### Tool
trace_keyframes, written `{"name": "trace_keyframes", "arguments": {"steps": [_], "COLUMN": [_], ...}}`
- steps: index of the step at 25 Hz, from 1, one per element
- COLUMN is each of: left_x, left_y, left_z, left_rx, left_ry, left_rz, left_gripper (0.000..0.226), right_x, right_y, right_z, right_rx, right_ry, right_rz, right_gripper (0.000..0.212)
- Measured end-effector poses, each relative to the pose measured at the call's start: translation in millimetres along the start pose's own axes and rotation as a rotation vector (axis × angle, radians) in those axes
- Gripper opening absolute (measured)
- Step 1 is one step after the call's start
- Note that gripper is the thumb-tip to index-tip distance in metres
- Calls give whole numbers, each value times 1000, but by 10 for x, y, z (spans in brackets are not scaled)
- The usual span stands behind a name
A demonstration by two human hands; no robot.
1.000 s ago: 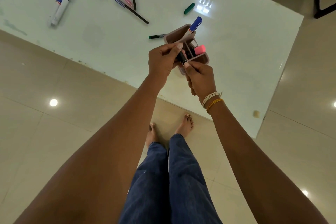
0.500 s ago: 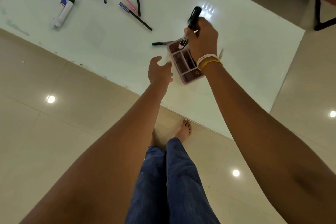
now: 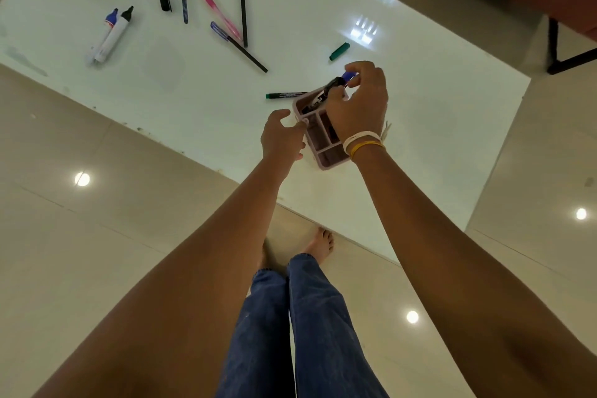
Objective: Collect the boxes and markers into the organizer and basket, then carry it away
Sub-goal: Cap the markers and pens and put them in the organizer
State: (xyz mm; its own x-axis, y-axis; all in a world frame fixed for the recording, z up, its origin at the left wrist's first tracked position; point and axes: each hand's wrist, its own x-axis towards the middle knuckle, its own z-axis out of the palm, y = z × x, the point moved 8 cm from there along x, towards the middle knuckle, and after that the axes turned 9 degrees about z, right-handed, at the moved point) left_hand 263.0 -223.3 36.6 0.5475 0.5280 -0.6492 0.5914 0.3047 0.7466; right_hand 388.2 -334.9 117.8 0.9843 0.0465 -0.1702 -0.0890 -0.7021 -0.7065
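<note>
Open table surface point(image 3: 420, 145) is found right of the pink organizer point(image 3: 326, 152) and across the near-left stretch towards the table's near edge. The organizer's left side is flanked by the left hand point(image 3: 281, 139); its far compartment is occupied by a black marker point(image 3: 319, 97) held in the right hand point(image 3: 361, 103), with a green marker point(image 3: 284, 95) lying just left of its far corner and a green cap point(image 3: 339, 51) beyond. The far-left area is cluttered by two white markers point(image 3: 109, 37), loose pens point(image 3: 226, 22) and scattered caps point(image 3: 164, 1).

Right hand point(image 3: 358, 103) hides the organizer's point(image 3: 326, 162) far compartments.
</note>
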Motion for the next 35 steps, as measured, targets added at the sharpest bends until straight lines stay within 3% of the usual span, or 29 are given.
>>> {"name": "trace_keyframes", "arguments": {"steps": [6, 10, 12, 16, 20, 23, 25, 28, 30, 35], "left_x": [290, 584, 785, 1073, 1182, 1290, 1321, 1304, 1273, 1260], "left_y": [468, 686, 639, 530, 597, 631, 665, 815, 935, 1135], "left_z": [-181, -116, -99, 33, 199, 160, 48, -86, -128, -145], "left_rx": [219, 482, 558, 725, 1135, 1102, 929, 745, 708, 667], "left_ry": [165, 126, 103, -81, -164, -175, -153, -121, -118, -115], "left_rz": [226, 386, 416, 469, 594, 537, 468, 471, 511, 580], "left_gripper": [26, 20, 19, 21, 20, 13, 18, 17, 17, 14], "right_x": [475, 1058, 1314, 1514, 1635, 1693, 1688, 1517, 1388, 1289], "right_y": [-148, 36, 242, 569, 571, 536, 514, 410, 277, 20], "right_z": [-167, 256, 488, 792, 893, 996, 1021, 1056, 1069, 1056], "right_rx": [44, -66, -128, -29, -265, -346, -188, 357, 589, 766], "right_ry": [50, -138, -219, -286, -284, -292, -286, -322, -369, -402], "right_rz": [48, 315, 455, 703, 594, 516, 572, 778, 801, 731], "right_gripper": [19, 3, 14, 44, 53, 34, 23, 12, 12, 21]}}
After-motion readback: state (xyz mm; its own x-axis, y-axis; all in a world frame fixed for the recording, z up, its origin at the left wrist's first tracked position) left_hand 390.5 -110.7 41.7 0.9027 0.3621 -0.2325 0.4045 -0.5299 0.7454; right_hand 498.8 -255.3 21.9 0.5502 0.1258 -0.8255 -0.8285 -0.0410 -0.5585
